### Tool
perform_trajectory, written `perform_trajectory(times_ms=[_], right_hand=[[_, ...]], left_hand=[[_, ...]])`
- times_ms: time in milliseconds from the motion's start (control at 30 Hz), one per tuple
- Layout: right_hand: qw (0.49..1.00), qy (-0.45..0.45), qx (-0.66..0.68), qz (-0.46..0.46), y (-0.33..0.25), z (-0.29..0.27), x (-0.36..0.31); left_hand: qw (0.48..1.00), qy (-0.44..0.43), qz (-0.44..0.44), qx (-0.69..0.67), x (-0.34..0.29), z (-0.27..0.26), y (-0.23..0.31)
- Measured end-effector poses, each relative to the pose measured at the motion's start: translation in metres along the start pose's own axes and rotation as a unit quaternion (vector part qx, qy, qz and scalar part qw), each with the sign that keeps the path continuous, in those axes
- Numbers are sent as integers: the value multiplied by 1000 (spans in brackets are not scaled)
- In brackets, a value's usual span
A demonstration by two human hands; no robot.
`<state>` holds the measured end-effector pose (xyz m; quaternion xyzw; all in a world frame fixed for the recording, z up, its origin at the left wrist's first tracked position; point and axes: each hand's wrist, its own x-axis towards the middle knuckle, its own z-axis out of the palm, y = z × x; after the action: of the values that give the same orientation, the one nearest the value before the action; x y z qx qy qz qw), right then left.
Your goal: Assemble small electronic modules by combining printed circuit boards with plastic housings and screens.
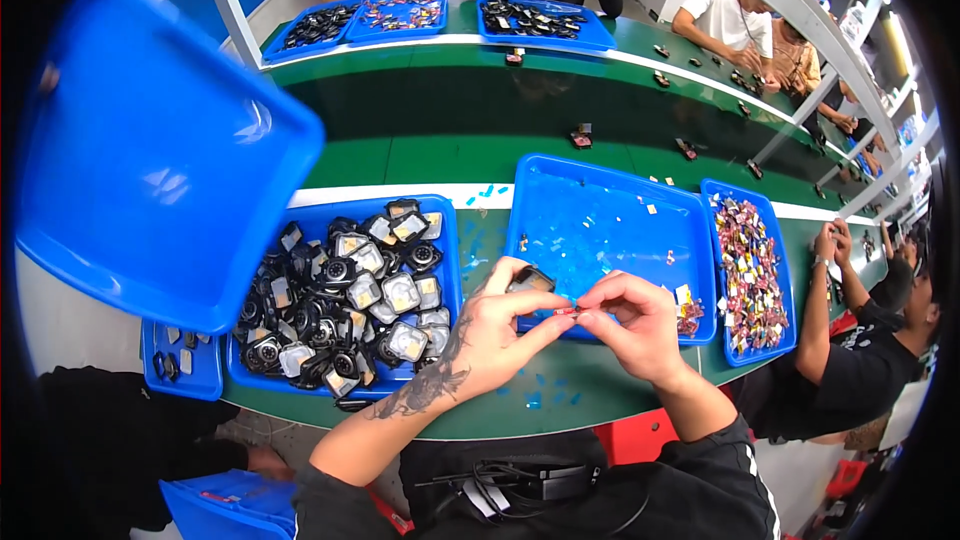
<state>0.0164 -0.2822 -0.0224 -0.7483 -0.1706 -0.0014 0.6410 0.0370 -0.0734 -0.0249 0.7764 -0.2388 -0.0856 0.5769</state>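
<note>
1. Nearest the camera, the person's two bare hands meet over the front edge of the green workbench (560, 410). The left hand (497, 325) has thumb and forefinger pressed together on one end of a small red strip (568, 311); a dark square part (530, 280) sits behind its knuckles, touching them, and whether it is gripped cannot be told.
2. The right hand (632, 320) pinches the other end of that strip with thumb and forefinger, the other fingers curled loosely.
3. Just behind the hands lie three blue trays in a row: a left tray (450, 240) heaped with small black-and-silver camera-like parts (350, 305), too many to count; a middle tray (600, 210), mostly bare with a few scraps; and a right tray (770, 270) holding a heap of small red-and-yellow pieces (750, 275).
4. At the far left, one small blue tray (200, 380) carries a few parts, and one large blue tray (150, 150) is held up, tilted.
5. To the right, one co-worker in a black shirt (860, 360) sits with both hands raised.
6. Beyond a green conveyor belt (450, 110) stand three more blue trays (530, 20), and more people work there.
</note>
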Motion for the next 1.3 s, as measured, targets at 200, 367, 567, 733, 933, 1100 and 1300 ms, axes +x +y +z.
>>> perform_trajectory(times_ms=[200, 367, 567, 733, 933, 1100, 1300], right_hand=[[982, 69, 171, 35, 9, 5, -2], [944, 129, 282, 110, 16, 16, -3], [971, 40, 180, 155, 14, 31, -5], [993, 108, -35, 18, 4, 19, -9], [980, -16, -195, -15, -1, 18, 11], [996, -3, 33, 79, -1, 15, 8], [988, -66, 25, 134, 1, -7, 12]], left_hand=[[985, -44, -37, -164, 1, 2, -11], [970, -39, -57, -232, 4, 4, -23], [953, 133, -35, -271, 1, 9, -31], [986, 141, 49, -68, 8, 21, -23], [989, 128, 69, -23, -8, 19, -31], [995, 97, 20, -30, -8, 10, -22], [978, 127, 152, 67, -3, 16, -26]])
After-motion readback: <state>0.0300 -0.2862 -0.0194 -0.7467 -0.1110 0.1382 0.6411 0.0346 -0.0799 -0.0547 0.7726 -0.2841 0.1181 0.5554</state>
